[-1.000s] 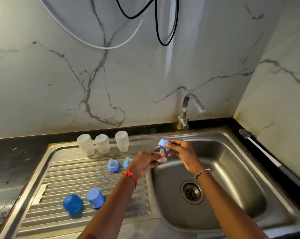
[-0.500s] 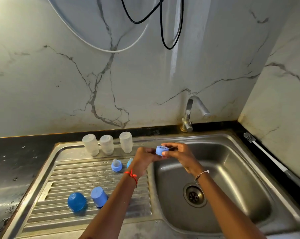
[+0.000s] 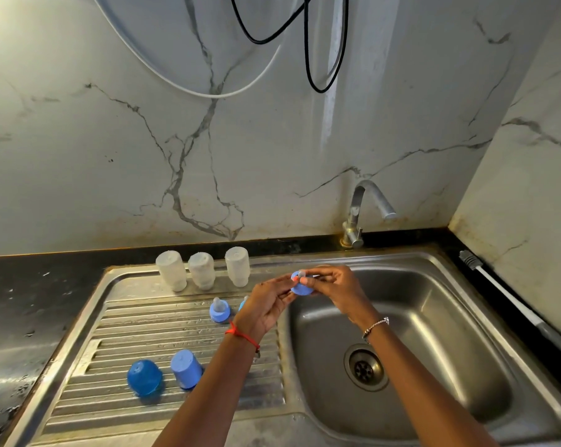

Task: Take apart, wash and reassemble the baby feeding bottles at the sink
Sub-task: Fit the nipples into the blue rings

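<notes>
Here, three bottles (image 3: 202, 271), two caps (image 3: 186, 369), one collar (image 3: 301, 288) pinched in left fingers (image 3: 280, 285), right fingers (image 3: 319, 279).

Three translucent white plastic bottle bodies (image 3: 202, 271) stand mouth-down in a row at the far edge of the ribbed steel draining board (image 3: 111, 321). Just nearer, a light blue screw collar with clear teat (image 3: 219, 309) stands upright. At near left a dark blue dome cap (image 3: 144, 377) and a lighter blue cap (image 3: 186, 369) sit mouth-down, side by side. A third blue collar (image 3: 300, 285), with a clear teat tip showing, is pinched between the left hand (image 3: 266, 304) and the right hand (image 3: 334, 285) over the steel sink's (image 3: 434, 285) far left edge.
</notes>
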